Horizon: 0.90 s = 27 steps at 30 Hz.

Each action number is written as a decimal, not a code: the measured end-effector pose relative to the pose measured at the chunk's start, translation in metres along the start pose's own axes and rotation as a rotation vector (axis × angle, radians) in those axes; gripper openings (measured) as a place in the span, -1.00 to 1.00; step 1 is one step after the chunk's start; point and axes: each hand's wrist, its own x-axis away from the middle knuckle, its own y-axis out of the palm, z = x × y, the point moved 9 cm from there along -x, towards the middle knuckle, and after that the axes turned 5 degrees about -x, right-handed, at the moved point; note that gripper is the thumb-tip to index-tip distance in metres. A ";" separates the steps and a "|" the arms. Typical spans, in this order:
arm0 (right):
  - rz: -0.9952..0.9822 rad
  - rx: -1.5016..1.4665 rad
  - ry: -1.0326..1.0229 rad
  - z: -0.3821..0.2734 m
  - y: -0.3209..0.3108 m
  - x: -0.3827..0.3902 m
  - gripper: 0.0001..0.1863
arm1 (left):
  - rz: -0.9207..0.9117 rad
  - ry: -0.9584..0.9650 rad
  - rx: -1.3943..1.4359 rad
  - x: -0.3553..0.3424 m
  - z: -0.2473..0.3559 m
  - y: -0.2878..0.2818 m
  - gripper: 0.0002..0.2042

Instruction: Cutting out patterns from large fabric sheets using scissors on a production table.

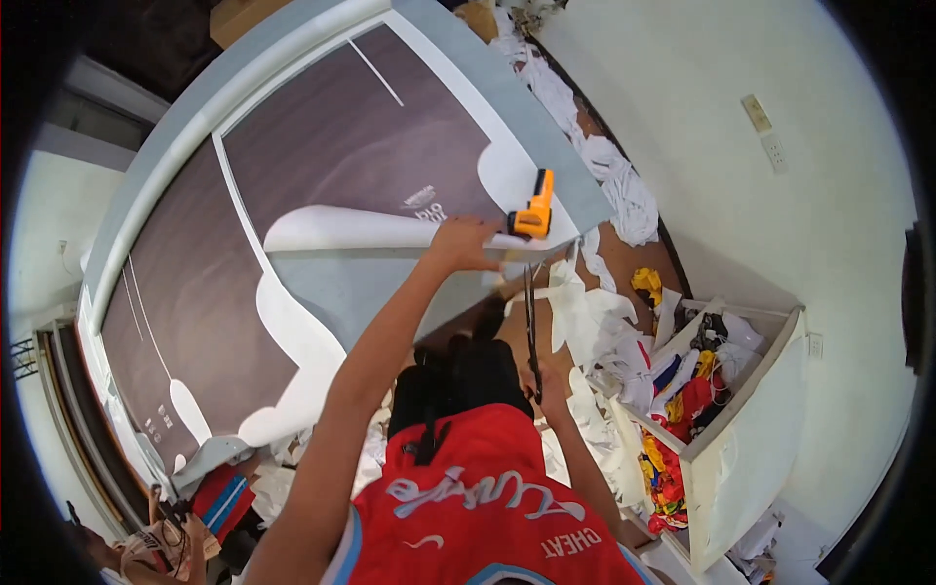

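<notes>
The site is a cutting workshop. Printed sheeting (341, 127) covers the worktable (575, 180); offcuts (629, 200) and a scrap bin (746, 478) flank the worktable.

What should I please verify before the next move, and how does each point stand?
1. Scissors held in the right hand: ok.
2. Left hand at the curled edge of the printed sheet: ok.
3. Blades shut: cannot tell, too thin from this angle.
4. Sheet free of loose tools: not ok, an orange tool lies on it.
5. Footing free of white scraps: not ok, many lie about.
</notes>
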 end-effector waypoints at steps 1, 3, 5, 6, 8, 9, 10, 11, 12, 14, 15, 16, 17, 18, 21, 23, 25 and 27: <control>0.027 -0.055 -0.067 -0.002 -0.015 -0.001 -0.68 | -0.119 -0.029 -0.023 0.006 0.026 0.001 -0.37; 0.037 -0.058 -0.067 -0.013 -0.031 -0.004 -0.74 | -0.257 -0.066 -0.067 0.019 0.050 0.013 -0.35; 0.053 -0.073 -0.056 -0.025 -0.045 -0.011 -0.74 | -0.384 -0.178 -0.069 0.032 0.054 0.033 -0.41; 0.052 -0.088 -0.043 -0.032 -0.050 -0.012 -0.74 | -0.404 -0.178 -0.074 0.035 0.057 0.041 -0.41; -0.041 -0.107 0.072 -0.031 -0.055 -0.017 -0.74 | -0.245 -0.313 0.007 0.037 0.047 0.044 -0.47; -0.079 -0.228 0.163 -0.013 -0.061 -0.024 -0.73 | -0.304 -0.427 0.020 0.036 0.043 0.055 -0.55; -0.078 -0.226 0.164 -0.007 -0.070 -0.029 -0.73 | -0.304 -0.427 0.022 0.029 0.047 0.061 -0.55; -0.093 -0.036 0.120 -0.004 -0.079 -0.033 -0.72 | -0.145 -0.452 0.059 0.019 0.047 0.054 -0.52; -0.115 0.154 0.073 -0.009 -0.079 -0.036 -0.70 | 0.018 -0.482 0.089 0.015 0.044 0.042 -0.47; -0.123 0.056 0.144 -0.006 -0.085 -0.033 -0.68 | 0.195 -0.431 0.024 -0.014 0.048 0.032 -0.41; -0.125 -0.045 0.218 -0.003 -0.084 -0.032 -0.66 | 0.367 -0.374 -0.038 -0.028 0.049 0.018 -0.34; -0.130 -0.032 0.213 -0.003 -0.084 -0.031 -0.66 | 0.380 -0.382 -0.037 -0.039 0.043 0.016 -0.34; -0.117 0.021 0.157 -0.005 -0.084 -0.034 -0.65 | 0.294 -0.314 -0.042 -0.056 0.041 0.021 -0.30; -0.103 0.076 0.105 -0.005 -0.088 -0.035 -0.65 | 0.207 -0.248 -0.042 -0.069 0.042 0.030 -0.26; -0.124 0.038 0.023 -0.007 -0.092 -0.035 -0.70 | 0.224 -0.206 -0.060 -0.071 0.042 0.041 -0.31; -0.109 -0.039 -0.066 -0.007 -0.097 -0.038 -0.73 | 0.284 -0.193 -0.071 -0.057 0.043 0.040 -0.34; -0.121 -0.020 -0.008 -0.006 -0.104 -0.043 -0.72 | 0.261 -0.436 0.003 -0.017 0.025 0.052 -0.37; -0.132 -0.001 0.057 -0.003 -0.109 -0.042 -0.71 | 0.262 -0.523 0.001 0.012 0.034 0.050 -0.38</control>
